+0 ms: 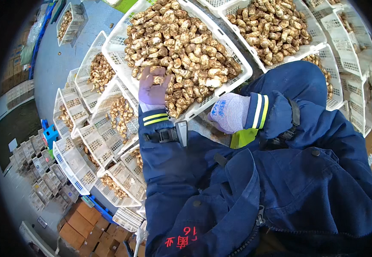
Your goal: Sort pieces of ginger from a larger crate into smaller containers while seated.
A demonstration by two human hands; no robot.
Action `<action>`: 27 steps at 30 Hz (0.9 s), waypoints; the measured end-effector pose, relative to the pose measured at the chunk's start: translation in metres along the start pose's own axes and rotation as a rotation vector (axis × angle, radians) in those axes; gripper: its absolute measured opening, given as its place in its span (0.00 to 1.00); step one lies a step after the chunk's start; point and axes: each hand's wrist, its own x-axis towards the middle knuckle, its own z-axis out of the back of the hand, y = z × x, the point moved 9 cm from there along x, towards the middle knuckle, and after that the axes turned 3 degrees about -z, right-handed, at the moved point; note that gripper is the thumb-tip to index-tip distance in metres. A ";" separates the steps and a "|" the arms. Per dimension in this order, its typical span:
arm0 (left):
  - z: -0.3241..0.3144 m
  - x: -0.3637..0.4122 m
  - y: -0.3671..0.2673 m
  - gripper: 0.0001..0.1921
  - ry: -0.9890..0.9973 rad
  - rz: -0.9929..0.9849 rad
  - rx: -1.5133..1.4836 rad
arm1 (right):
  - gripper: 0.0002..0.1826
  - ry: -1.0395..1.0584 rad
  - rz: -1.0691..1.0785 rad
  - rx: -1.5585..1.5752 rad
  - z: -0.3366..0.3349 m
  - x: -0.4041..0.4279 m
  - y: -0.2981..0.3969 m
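Note:
A white plastic crate [234, 86] heaped with brown-and-cream, stubby mushrooms or tubers [186, 48] lies before me. My left hand [153, 86], in a thin purplish glove, is palm up at the crate's near left corner, fingers apart and curled against the pieces; whether it grips one is not plain. My right hand [226, 113], in a striped knit glove with blue print, is bent into a fist just outside the crate's near right side, above a bright green thing [244, 138]. Its fingers are mostly hidden, so I cannot see whether it holds anything.
A second filled crate [317, 35] stands at the upper right, with stacked white crates [349, 57] beyond. On the left are several partly filled crates [102, 131] and one apart on the blue floor [73, 27]. Cardboard boxes [83, 221] and grey bins [44, 173] lie lower left.

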 end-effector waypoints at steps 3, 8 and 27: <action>-0.012 0.027 -0.026 0.21 0.012 -0.190 0.533 | 0.09 -0.013 -0.006 0.010 -0.005 0.004 -0.004; -0.117 0.064 -0.015 0.25 0.017 -0.144 1.352 | 0.06 -0.067 -0.050 -0.099 -0.006 0.003 -0.012; -0.054 0.077 -0.026 0.15 0.048 -0.085 0.363 | 0.08 -0.040 0.021 0.069 -0.010 0.002 -0.014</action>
